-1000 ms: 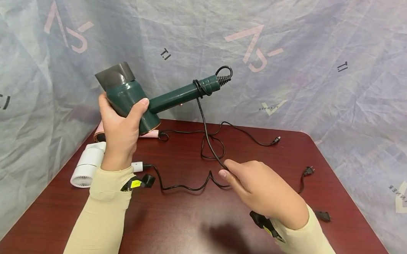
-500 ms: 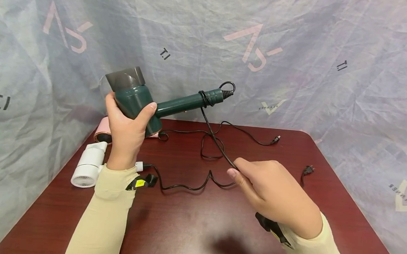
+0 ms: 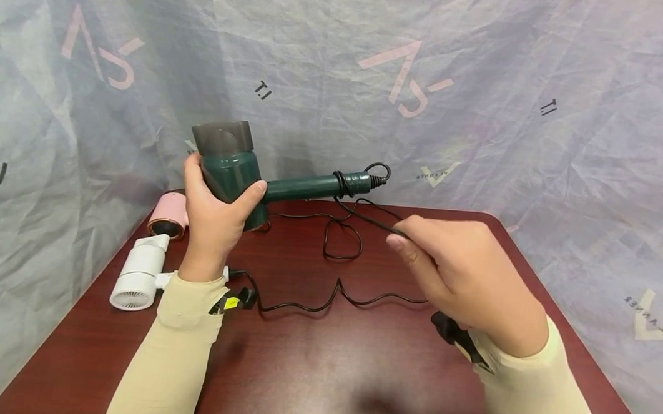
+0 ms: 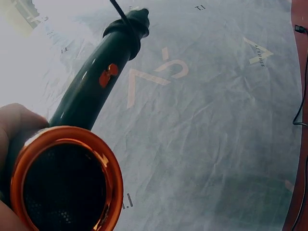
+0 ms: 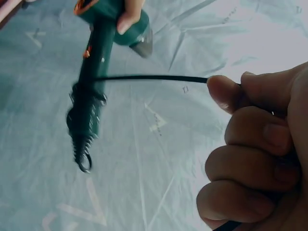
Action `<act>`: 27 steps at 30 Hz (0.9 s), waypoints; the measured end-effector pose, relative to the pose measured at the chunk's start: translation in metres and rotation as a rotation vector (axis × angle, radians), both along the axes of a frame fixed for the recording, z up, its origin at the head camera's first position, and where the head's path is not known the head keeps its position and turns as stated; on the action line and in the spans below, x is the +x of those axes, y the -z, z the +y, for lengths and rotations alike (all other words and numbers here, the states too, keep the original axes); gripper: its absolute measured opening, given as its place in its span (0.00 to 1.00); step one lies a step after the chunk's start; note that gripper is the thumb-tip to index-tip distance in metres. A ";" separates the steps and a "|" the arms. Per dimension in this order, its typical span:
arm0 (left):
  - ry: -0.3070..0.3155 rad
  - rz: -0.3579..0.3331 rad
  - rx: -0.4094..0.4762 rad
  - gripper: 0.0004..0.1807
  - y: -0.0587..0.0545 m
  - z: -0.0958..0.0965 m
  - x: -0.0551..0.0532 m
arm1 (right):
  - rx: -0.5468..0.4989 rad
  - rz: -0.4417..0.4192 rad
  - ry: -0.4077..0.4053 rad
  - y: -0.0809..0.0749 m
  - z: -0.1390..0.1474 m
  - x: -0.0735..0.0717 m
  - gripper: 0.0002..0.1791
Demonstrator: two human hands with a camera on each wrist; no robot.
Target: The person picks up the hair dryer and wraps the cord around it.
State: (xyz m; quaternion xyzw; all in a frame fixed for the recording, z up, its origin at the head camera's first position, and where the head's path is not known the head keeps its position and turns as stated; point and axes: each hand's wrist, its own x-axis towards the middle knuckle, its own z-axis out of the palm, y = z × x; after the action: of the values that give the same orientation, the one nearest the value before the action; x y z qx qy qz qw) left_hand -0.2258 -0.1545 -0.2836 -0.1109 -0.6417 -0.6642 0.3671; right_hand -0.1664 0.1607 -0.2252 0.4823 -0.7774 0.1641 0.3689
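A dark green hair dryer (image 3: pixel 232 173) with a smoky nozzle is held up above the table by my left hand (image 3: pixel 212 226), thumb and fingers round its barrel. Its handle (image 3: pixel 304 188) points right, with black cord wound round it near the end. In the left wrist view the copper-rimmed air intake (image 4: pixel 67 185) faces the camera. My right hand (image 3: pixel 463 276) pinches the dryer's black cord (image 5: pixel 154 77) between thumb and forefinger, the other fingers curled in. The cord runs taut from the handle to these fingertips.
On the dark red table (image 3: pixel 300 368), a white hair dryer (image 3: pixel 139 272) and a pink one (image 3: pixel 168 215) lie at the left. Their black cords (image 3: pixel 298 305) trail rightward across the tabletop. A grey printed cloth (image 3: pixel 327 75) hangs behind and at both sides.
My left hand has lowered the green dryer and shifted it right, its handle now nearer level. My right hand, still pinching the cord, has moved right, then up.
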 end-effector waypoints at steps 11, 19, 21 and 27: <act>0.054 -0.019 -0.120 0.42 -0.002 0.000 0.004 | -0.092 0.100 0.004 -0.033 0.005 -0.030 0.19; 0.107 -0.082 -0.205 0.47 0.013 -0.015 -0.006 | -0.151 0.106 0.045 -0.034 0.008 -0.063 0.09; 0.121 -0.084 -0.220 0.48 0.015 -0.017 -0.008 | -0.157 0.096 0.067 -0.032 0.008 -0.072 0.08; 0.161 -0.089 -0.256 0.46 0.015 -0.019 -0.005 | -0.198 -0.011 0.104 -0.023 0.008 -0.094 0.07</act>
State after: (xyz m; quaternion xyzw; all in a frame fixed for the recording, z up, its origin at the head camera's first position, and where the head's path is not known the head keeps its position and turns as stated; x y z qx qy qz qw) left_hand -0.2311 -0.1732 -0.2989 -0.1781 -0.7258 -0.6086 0.2668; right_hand -0.2602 0.1687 -0.2021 0.4017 -0.7833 0.2234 0.4187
